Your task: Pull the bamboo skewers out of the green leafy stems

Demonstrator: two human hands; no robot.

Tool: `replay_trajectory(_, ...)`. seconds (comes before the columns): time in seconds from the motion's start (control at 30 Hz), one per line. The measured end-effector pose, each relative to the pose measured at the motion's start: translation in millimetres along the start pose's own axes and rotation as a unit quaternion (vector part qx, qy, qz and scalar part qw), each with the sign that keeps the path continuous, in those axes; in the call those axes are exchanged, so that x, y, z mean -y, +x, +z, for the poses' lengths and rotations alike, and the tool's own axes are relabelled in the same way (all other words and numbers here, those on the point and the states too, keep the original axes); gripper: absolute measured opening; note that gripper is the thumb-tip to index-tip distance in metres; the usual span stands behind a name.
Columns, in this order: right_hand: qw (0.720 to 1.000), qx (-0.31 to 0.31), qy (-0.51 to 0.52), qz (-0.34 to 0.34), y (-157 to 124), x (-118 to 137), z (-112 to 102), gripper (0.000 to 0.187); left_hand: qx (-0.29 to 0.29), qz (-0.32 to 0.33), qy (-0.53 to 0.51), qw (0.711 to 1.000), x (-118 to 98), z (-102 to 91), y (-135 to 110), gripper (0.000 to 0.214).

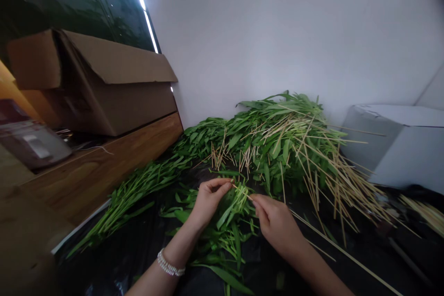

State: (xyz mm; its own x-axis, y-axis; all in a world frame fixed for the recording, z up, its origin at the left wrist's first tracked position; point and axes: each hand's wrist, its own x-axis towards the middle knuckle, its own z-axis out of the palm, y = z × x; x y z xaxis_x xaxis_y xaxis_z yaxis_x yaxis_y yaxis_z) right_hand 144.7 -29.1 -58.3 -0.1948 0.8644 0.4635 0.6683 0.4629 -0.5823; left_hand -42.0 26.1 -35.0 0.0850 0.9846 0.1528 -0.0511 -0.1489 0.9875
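Note:
My left hand [208,198] is closed round a small bunch of green leafy stems [233,203], fingers curled over its top. My right hand [275,222] pinches a thin bamboo skewer [333,245] whose tip meets the bunch; the skewer runs back to the lower right. Both hands hover over a black plastic sheet [138,245]. A pearl bracelet [169,266] is on my left wrist. Loose leaves [222,259] lie under the hands.
A big heap of greens mixed with skewers [287,143] lies behind, against the white wall. A row of long stems [138,185] runs left along a wooden ledge [97,166]. A cardboard box [104,83] sits on it. A white box [398,143] stands right.

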Motion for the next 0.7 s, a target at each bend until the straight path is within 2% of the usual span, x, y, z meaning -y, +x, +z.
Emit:
replay_trajectory(0.1, 1.0, 0.0, 0.005, 0.004, 0.1, 1.2, 0.2, 0.028, 0.002, 0.024, 0.037, 0.999, -0.4, 0.7, -0.3, 0.024)
replay_trajectory(0.2, 1.0, -0.008, 0.021, 0.006, 0.6, 3.4, -0.8, 0.028, 0.02, 0.03, 0.024, 0.999, -1.6, 1.1, -0.8, 0.03)
replay_trajectory(0.27, 0.999, -0.014, 0.037, 0.006, 1.0, 5.1, -1.8, 0.028, 0.031, 0.018, -0.013, 0.999, -1.6, 0.9, -0.9, 0.034)
replay_trajectory(0.43, 0.999, -0.014, 0.041, 0.005, 1.2, 6.7, -2.1, 0.028, 0.02, -0.037, -0.076, 0.996, 2.0, 0.0, 0.5, 0.024)
replay_trajectory(0.7, 1.0, -0.012, 0.018, -0.007, -1.6, 3.5, 1.8, 0.03, 0.048, -0.082, -0.081, 0.992, 2.4, 2.0, -2.1, 0.026)
